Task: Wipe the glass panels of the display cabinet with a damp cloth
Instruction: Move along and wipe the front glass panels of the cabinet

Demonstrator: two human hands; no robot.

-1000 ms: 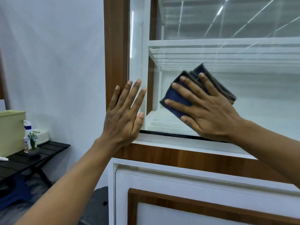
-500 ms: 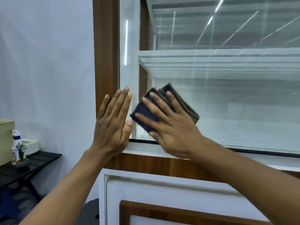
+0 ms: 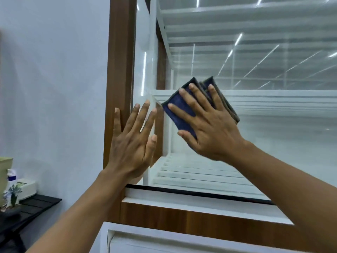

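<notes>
A folded dark blue cloth (image 3: pixel 179 111) lies flat against the cabinet's front glass panel (image 3: pixel 273 125), near its left side. My right hand (image 3: pixel 209 128) presses the cloth to the glass with fingers spread straight. My left hand (image 3: pixel 132 141) rests flat with straight fingers on the cabinet's left edge, across the brown wooden frame (image 3: pixel 119 70) and the glass edge. White slatted shelves (image 3: pixel 200 177) show behind the glass. Ceiling lights reflect in the pane.
A brown wood and white ledge (image 3: pixel 182 214) runs below the glass. A pale wall (image 3: pixel 54 88) stands left. A low black slatted table (image 3: pixel 31 207) at the lower left carries a spray bottle (image 3: pixel 11 189), a white box and a cream container.
My right hand has slid the cloth up the glass from near the bottom left corner to the height of the middle shelf. My left hand stays flat on the frame.
</notes>
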